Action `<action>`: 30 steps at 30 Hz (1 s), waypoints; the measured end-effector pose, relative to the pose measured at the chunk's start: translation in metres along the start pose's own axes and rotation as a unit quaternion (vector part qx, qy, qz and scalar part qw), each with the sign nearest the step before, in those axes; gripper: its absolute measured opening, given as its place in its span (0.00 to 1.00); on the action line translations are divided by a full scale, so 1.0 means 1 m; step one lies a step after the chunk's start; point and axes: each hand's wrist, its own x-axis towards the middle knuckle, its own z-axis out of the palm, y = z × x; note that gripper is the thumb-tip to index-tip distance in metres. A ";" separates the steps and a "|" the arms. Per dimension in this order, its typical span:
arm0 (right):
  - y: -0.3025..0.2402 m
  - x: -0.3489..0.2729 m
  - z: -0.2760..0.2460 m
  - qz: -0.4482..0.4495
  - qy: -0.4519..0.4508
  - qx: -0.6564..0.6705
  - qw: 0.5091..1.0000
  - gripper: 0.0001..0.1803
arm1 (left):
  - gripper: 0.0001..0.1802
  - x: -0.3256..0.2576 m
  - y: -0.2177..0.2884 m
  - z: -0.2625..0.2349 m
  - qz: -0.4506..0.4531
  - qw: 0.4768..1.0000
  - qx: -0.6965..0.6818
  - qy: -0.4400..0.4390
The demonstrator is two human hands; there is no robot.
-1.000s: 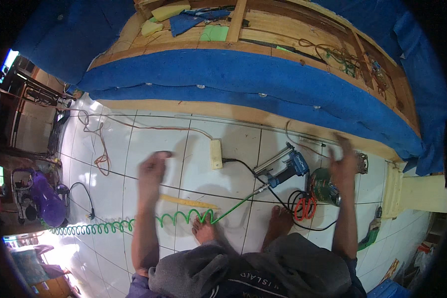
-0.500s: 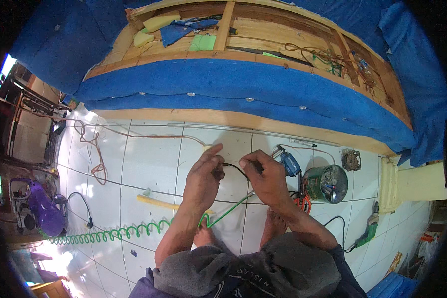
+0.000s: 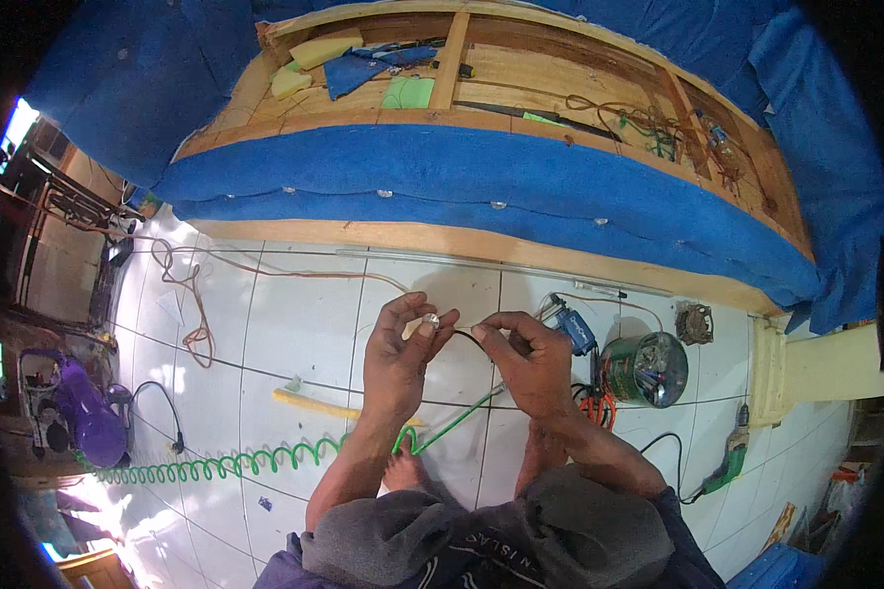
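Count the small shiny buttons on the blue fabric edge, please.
4 buttons, in a row along the blue fabric edge: far left, left of middle, middle, right. More may be hidden.

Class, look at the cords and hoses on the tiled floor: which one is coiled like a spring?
The green hose, lower left of the left hand. The brown cord and black cable lie in loose curves.

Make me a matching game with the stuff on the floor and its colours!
Things:
1. coiled hose
2. round tin
3. vacuum-like machine
4. foam strip

Colours:
a. purple
b. yellow
c. bright green
d. dark green with a silvery inside

Pairs: 1-c, 2-d, 3-a, 4-b
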 end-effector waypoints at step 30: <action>0.007 0.001 0.004 -0.209 0.035 -0.076 0.974 0.08 | 0.17 -0.006 0.001 0.004 0.044 0.994 0.098 0.017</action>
